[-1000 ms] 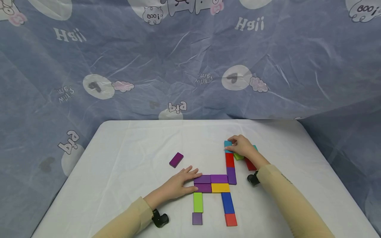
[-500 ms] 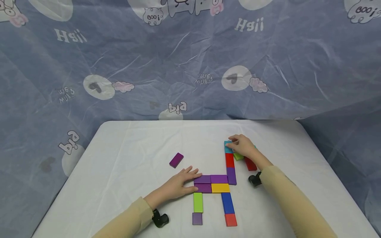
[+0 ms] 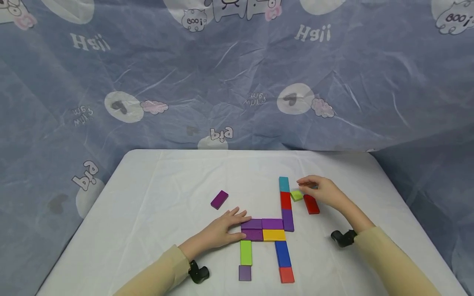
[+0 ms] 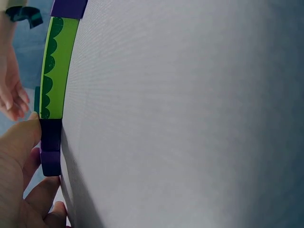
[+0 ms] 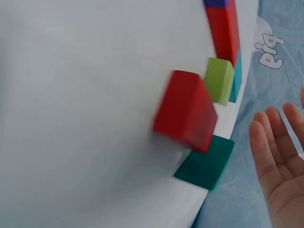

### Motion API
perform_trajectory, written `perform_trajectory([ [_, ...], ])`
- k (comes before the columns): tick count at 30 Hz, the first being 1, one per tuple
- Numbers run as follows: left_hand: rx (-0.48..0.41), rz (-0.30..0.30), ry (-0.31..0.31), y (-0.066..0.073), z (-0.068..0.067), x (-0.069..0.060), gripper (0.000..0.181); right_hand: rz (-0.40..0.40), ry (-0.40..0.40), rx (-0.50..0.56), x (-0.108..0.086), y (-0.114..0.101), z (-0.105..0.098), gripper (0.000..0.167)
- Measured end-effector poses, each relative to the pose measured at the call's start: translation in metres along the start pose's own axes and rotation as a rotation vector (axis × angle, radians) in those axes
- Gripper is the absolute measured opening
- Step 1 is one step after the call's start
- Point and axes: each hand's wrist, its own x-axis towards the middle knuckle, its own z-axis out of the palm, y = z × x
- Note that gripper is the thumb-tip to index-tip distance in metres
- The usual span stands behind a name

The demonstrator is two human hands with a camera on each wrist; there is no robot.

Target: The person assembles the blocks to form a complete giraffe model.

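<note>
My left hand [image 3: 221, 230] rests beside the left ends of two stacked rows of purple blocks [image 3: 252, 234]; its thumb and a finger touch them. In the left wrist view, the thumb meets a dark purple block [image 4: 51, 134] below a green block [image 4: 59, 69] with a scalloped dark edge. My right hand [image 3: 323, 192] hovers holding nothing, fingers loosely bent. It is above a teal block [image 5: 206, 162], mostly hidden by the hand in the head view. A red block [image 3: 311, 204] and a small green block [image 3: 296, 195] lie close by.
A column of light blue [image 3: 284, 184], red [image 3: 285, 201] and purple [image 3: 287, 220] blocks runs up from the yellow block [image 3: 274, 235]. Blue [image 3: 283, 254] and red-orange [image 3: 286, 275] blocks extend toward me. A loose purple block [image 3: 219, 200] lies left on the white table [image 3: 166, 185].
My right hand has left the light blue block at the column's top and moved right, over the loose teal block. The left hand stays in place.
</note>
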Motion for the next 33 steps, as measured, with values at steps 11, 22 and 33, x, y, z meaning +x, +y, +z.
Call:
perform_trajectory([
  [11,0.007,-0.006,-0.003,0.002,-0.001,0.0,0.053,-0.067,-0.063,-0.179,-0.033,0.02,0.012,0.06],
  [22,-0.009,-0.011,0.001,0.002,-0.001,0.0,0.054,-0.049,-0.066,-0.281,-0.031,0.025,0.019,0.069],
  [33,-0.002,-0.004,0.01,0.001,0.001,0.0,0.053,-0.087,-0.066,-0.294,-0.025,0.015,0.008,0.065],
])
